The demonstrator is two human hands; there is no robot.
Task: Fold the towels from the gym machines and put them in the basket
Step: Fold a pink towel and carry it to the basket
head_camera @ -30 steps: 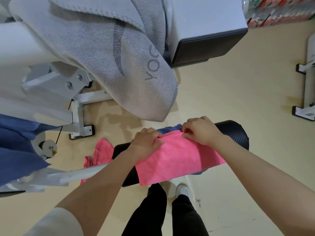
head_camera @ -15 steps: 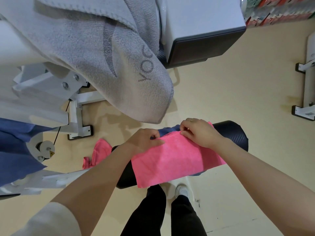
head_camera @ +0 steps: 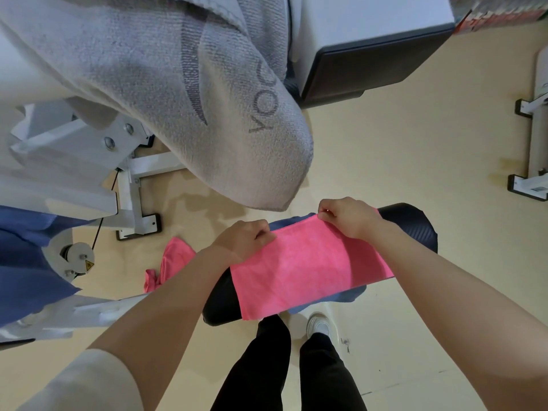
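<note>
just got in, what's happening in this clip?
A person is folding a pink towel draped over a black padded roller on a gym machine. The left hand and the right hand each pinch its far edge. A blue towel lies under it. A grey towel hangs over the white machine above, another pink cloth lies on the floor and more blue fabric hangs at the left. No basket is in view.
</note>
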